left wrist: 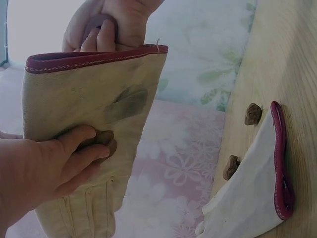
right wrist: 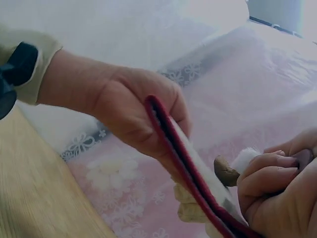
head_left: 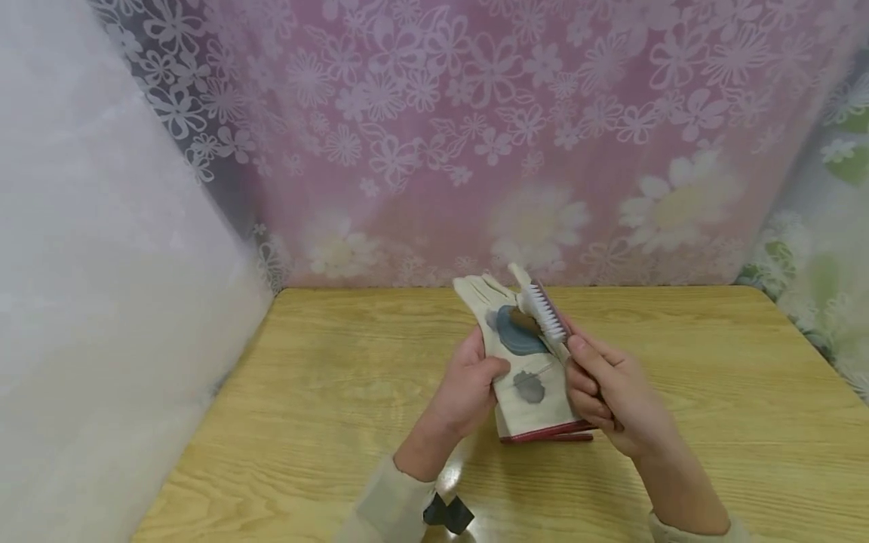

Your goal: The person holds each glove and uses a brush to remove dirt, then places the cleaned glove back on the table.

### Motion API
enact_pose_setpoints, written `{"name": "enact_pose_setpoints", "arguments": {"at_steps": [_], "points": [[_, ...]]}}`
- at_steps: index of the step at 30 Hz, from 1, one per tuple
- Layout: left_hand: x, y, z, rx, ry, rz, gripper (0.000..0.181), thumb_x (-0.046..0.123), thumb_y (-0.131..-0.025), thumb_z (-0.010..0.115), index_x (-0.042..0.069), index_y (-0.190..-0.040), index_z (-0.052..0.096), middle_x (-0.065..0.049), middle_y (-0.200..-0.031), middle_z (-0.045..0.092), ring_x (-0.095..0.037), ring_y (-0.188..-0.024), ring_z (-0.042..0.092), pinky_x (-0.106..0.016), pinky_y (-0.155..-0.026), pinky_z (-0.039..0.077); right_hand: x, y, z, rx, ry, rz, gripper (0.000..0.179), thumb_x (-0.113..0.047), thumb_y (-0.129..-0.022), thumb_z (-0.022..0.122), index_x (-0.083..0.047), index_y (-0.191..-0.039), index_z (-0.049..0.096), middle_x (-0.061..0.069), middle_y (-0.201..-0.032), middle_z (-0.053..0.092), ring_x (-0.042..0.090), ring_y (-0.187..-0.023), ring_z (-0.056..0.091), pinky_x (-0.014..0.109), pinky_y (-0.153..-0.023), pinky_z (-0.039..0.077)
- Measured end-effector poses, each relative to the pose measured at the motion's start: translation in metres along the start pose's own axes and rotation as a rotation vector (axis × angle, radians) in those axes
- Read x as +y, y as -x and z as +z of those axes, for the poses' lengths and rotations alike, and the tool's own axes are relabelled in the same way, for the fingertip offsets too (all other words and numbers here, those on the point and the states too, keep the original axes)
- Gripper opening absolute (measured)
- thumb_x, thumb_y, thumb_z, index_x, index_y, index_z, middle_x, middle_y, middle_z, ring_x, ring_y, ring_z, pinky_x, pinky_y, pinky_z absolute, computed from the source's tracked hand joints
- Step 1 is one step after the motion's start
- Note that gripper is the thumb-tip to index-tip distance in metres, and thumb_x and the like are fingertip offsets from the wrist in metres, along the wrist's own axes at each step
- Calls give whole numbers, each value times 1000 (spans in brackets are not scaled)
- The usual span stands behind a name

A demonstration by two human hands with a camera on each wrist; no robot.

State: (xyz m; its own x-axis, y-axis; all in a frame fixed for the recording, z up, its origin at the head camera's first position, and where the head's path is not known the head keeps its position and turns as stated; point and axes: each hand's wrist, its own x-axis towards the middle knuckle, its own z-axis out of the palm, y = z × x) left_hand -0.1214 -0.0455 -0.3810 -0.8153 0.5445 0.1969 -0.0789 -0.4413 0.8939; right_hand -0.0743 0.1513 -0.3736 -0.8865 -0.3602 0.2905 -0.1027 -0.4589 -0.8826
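My left hand (head_left: pixel 468 381) grips a cream work glove (head_left: pixel 536 411) with a red-trimmed cuff, its fingers pointing away from me. The glove's near face bears a blue-grey patch (head_left: pixel 519 339), a grey stain (head_left: pixel 529 386) and a brown lump (head_left: pixel 524 320). On the other face, the left fingers lie over another brown lump (left wrist: pixel 105 144), close to a dark stain (left wrist: pixel 127 105). My right hand (head_left: pixel 614 385) holds a brush (head_left: pixel 545 311) by its dull purple handle. Its white bristles (right wrist: pixel 246 158) are right at the near face's lump, beside the glove's thumb.
A second cream glove (left wrist: pixel 252 178) with red trim lies on the wood-grain table (head_left: pixel 326 392). Two brown lumps (left wrist: pixel 253 114) are beside it. Flowered pink sheeting (head_left: pixel 421 151) hangs behind the table, and white sheeting (head_left: pixel 122 264) stands on the left.
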Motion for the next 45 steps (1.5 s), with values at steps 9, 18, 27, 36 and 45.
{"name": "enact_pose_setpoints", "arguments": {"at_steps": [9,18,27,36,45], "points": [[-5,0,-3,133,-37,-81,61,-5,-96,40,7,-154,28,-18,-148,46,-35,-127,53,-38,-95,52,-6,6,1,188,897,61,42,-28,-104,52,-26,-146,50,9,-121,69,12,-103,66,10,-70,48],[-13,-2,1,155,-92,-104,55,-7,-93,46,5,-146,42,-22,-132,59,-26,-106,66,-33,-82,57,-6,6,10,197,982,0,44,-24,-105,49,-27,-148,47,7,-126,66,11,-111,61,8,-77,43],[-18,-1,5,76,10,-153,63,-4,-93,52,13,-151,34,-22,-136,55,-32,-113,63,-39,-84,57,-14,7,5,136,601,33,46,-18,-107,41,-14,-153,40,0,-62,41,22,-42,23,34,-33,23],[-17,-1,5,40,48,-224,61,-3,-96,50,15,-152,33,-20,-134,57,-29,-113,62,-39,-86,56,-23,10,0,76,463,12,46,-15,-108,35,-16,-155,37,-1,-64,41,22,-42,19,37,-32,16],[-4,1,-8,17,62,-213,43,1,-98,45,-3,-141,40,-1,-104,67,-12,-91,69,-30,-81,56,-41,30,1,171,1178,-35,48,-16,-101,56,-30,-146,49,12,-141,56,1,-97,60,22,-61,48]]}}
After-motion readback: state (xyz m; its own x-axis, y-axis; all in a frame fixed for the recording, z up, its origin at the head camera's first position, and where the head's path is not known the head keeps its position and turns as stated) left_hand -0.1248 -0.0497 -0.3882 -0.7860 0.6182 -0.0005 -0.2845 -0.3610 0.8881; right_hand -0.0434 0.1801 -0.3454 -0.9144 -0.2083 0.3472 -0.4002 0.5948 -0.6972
